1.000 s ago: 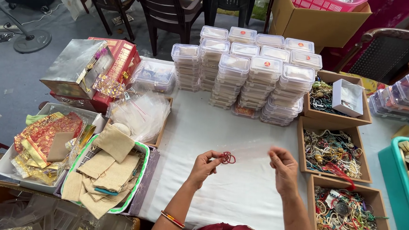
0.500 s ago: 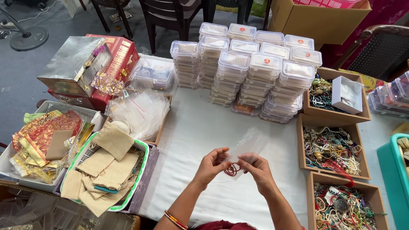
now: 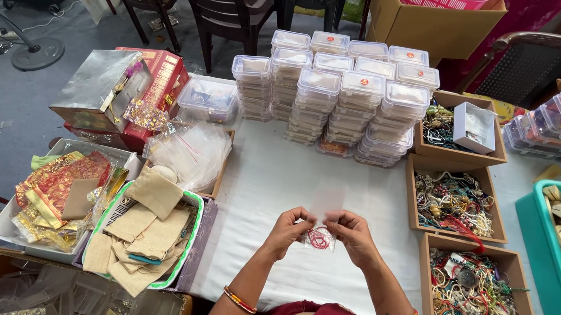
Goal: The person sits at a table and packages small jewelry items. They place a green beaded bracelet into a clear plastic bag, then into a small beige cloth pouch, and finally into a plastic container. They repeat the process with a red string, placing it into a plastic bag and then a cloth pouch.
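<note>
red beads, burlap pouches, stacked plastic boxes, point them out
red beads (image 3: 318, 238), head view, middle of the strand between the hands
burlap pouches (image 3: 156, 194), head view, top pouch
stacked plastic boxes (image 3: 361, 88), head view, a lid

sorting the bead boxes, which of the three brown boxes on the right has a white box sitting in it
The far brown box, beside the stacked clear containers, holds the white box; the other two hold only tangled beads.
</note>
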